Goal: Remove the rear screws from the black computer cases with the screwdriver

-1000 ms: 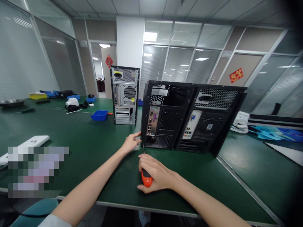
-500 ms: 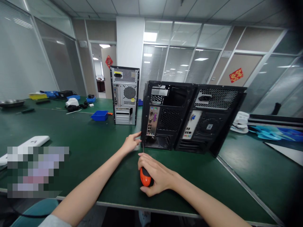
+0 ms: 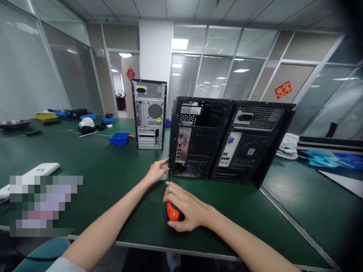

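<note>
My right hand (image 3: 185, 207) is wrapped round the orange-and-black handle of a screwdriver (image 3: 173, 212). Its thin shaft points away from me, with the tip at the lower left corner of a black computer case (image 3: 208, 162), whose back faces me. At that same corner, my left hand (image 3: 156, 172) has its index finger stretched against the case's left edge and its thumb close to the screwdriver tip. Whatever the tip meets is too small to make out. A second black computer case (image 3: 262, 158) stands upright right beside the first.
Farther back stands a silver-backed computer case (image 3: 150, 117) with a blue tray (image 3: 119, 138) to its left. A white device (image 3: 39, 172) lies on the left of the green table (image 3: 113, 158). Blue plastic pieces (image 3: 320, 158) lie at the right.
My right hand and the screwdriver handle have shifted slightly left and up, and the grip has turned a little. My left hand and the cases hold their places.
</note>
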`<state>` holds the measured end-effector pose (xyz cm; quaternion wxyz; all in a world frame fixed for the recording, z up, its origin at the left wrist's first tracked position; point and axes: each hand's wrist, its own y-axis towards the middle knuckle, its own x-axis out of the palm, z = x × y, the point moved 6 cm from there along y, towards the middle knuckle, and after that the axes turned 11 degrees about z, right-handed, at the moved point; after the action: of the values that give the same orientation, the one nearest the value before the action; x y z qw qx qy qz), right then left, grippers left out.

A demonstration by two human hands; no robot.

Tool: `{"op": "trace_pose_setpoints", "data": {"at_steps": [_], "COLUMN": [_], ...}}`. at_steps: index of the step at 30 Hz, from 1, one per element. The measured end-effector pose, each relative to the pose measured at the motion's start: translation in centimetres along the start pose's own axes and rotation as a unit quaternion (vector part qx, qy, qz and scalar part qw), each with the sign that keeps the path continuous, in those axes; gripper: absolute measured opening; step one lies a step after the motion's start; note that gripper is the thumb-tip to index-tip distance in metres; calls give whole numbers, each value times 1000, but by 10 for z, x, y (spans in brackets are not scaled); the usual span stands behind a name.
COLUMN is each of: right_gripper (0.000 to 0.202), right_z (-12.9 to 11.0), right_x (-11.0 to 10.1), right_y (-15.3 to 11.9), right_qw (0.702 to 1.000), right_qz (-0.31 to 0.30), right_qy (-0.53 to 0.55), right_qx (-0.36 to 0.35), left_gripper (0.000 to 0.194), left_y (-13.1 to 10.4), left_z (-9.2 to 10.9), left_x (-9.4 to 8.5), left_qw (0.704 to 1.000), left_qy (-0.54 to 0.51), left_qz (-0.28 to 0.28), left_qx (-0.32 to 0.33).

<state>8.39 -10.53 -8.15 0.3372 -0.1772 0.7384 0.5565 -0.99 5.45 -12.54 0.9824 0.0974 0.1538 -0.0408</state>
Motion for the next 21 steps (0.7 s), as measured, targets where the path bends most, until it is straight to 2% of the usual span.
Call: {"op": "trace_pose_setpoints", "data": {"at_steps": [8,21], "right_gripper": [45,39], "right_z": [1,-2], "right_x": [1,-2], "right_y": [-2,1], "right_qw": [999,999], "right_qz": [-27,-2], "right_qy": [-29,-45], "right_qx": [6,-16], "left_gripper": [59,60], "left_y": [-1,0], "left_z": [1,0], "left_x": [-1,0], "left_qw": [1000,1000], "left_qy": [0,-5], "left_qz": [2,1], "left_qx": [-1,2]}}
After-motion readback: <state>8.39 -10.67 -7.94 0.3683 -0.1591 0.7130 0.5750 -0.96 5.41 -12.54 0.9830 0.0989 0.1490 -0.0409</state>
